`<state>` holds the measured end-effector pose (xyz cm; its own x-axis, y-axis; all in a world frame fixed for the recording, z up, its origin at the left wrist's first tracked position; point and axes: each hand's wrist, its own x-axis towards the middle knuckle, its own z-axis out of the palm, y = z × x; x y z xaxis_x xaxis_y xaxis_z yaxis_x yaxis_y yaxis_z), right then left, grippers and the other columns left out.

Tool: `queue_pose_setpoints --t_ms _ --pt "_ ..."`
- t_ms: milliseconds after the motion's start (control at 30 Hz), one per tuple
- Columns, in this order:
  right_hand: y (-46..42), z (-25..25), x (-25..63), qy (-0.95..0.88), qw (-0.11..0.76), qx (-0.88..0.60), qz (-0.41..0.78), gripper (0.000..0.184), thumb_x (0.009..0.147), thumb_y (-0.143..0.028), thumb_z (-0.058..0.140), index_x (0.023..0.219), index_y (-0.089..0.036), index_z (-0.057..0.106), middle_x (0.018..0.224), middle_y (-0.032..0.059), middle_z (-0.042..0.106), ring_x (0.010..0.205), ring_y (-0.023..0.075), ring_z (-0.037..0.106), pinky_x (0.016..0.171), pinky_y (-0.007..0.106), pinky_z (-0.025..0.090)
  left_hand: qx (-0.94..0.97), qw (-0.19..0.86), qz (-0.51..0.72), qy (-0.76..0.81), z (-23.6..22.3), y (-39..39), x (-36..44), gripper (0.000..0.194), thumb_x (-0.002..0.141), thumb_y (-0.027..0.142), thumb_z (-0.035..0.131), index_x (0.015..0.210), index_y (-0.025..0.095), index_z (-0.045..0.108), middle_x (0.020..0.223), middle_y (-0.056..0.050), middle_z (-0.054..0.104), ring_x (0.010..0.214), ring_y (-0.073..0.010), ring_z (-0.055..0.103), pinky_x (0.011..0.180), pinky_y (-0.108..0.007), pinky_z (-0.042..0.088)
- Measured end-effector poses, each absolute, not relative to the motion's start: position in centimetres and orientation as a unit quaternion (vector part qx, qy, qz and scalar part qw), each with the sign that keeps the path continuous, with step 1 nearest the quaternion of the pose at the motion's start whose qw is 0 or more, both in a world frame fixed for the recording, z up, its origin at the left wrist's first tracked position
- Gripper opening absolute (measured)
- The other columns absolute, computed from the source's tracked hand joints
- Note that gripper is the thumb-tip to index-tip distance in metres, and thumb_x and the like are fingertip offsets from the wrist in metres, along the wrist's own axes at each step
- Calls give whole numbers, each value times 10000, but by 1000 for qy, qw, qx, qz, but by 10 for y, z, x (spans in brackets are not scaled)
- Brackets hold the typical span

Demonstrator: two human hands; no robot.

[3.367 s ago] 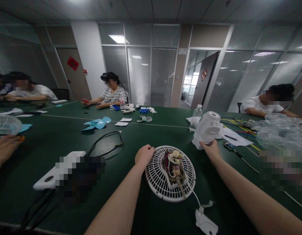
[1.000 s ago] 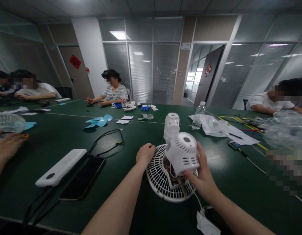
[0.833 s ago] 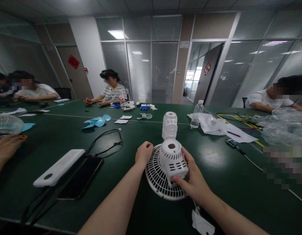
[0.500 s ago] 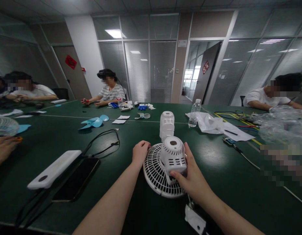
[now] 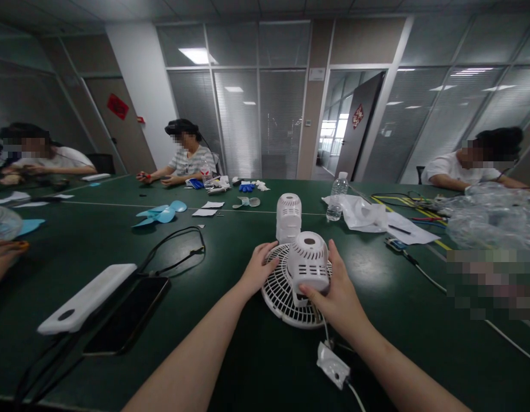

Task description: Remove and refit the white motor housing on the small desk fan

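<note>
A round white fan grille point(image 5: 286, 309) lies flat on the table before me, ribs up. My right hand point(image 5: 340, 300) grips a white slotted motor cover point(image 5: 310, 257), thumb in front and fingers round its right side. The cover sits over the grille's middle and hides the motor. My left hand point(image 5: 257, 270) holds the grille's left rim with curled fingers. Right behind the grille stands a second white slotted housing point(image 5: 289, 214). A thin white cord runs from the grille to a small white plate point(image 5: 333, 363) near my right forearm.
Left lie a white power bank point(image 5: 89, 297), a black phone point(image 5: 127, 315) and black cables. Blue fan blades point(image 5: 159, 214) are farther back. A water bottle point(image 5: 337, 197), plastic bag point(image 5: 363, 213) and paper stand right. Co-workers sit around the table; one's hand point(image 5: 3, 257) is at the left edge.
My right hand has come from beside the bottle to the grille with the motor cover, which now covers the exposed motor. My left fingers have shifted further onto the grille's rim.
</note>
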<state>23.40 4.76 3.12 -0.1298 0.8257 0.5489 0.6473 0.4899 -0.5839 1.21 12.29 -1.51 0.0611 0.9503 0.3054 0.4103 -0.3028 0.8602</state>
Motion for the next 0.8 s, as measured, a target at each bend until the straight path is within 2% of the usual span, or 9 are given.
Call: queue_pose_setpoints --t_ms 167,333,433,567,633,700,800 --pt "40 39 233 -736 422 -513 131 1088 738 -461 693 1506 -300 -62 1336 140 454 1201 346 495 987 592 401 637 289 480 530 -13 122 14 355 866 345 570 1208 268 625 1345 -69 465 1253 -213 471 1094 -365 346" --pt "39 42 232 -753 386 -514 140 950 765 -422 664 1504 -355 72 1326 98 433 1200 312 486 1001 550 414 602 250 525 547 -17 125 12 359 861 304 560 1211 245 619 1270 -76 505 1216 -207 489 1096 -368 342" --pt "45 39 236 -769 382 -493 144 878 790 -413 643 1492 -363 119 1417 88 348 1291 306 407 1044 543 380 590 240 522 567 -19 127 10 339 867 293 543 1190 234 628 1242 -78 519 1204 -208 495 1092 -371 344" --pt "53 35 240 -785 402 -458 111 895 790 -418 652 1491 -344 99 1552 82 149 1429 309 178 1118 559 270 594 247 494 585 -21 129 9 296 886 287 502 1135 237 653 1212 -72 542 1176 -207 524 1070 -366 369" --pt "55 35 241 -794 397 -446 115 881 796 -412 649 1489 -356 108 1576 69 95 1443 307 138 1127 564 248 598 249 483 589 -21 129 9 302 885 290 500 1147 246 643 1218 -66 547 1168 -206 535 1057 -362 382" --pt "55 35 241 -800 386 -437 141 841 805 -392 642 1482 -364 143 1572 65 143 1434 297 187 1128 553 255 602 249 474 592 -21 129 9 314 883 300 504 1167 253 629 1230 -63 546 1160 -207 542 1048 -363 388" --pt "55 36 241 -799 382 -428 182 804 814 -369 637 1472 -349 176 1517 77 291 1380 279 323 1113 526 304 608 249 466 593 -20 128 9 326 878 311 511 1181 257 618 1245 -63 548 1158 -210 544 1039 -363 393"
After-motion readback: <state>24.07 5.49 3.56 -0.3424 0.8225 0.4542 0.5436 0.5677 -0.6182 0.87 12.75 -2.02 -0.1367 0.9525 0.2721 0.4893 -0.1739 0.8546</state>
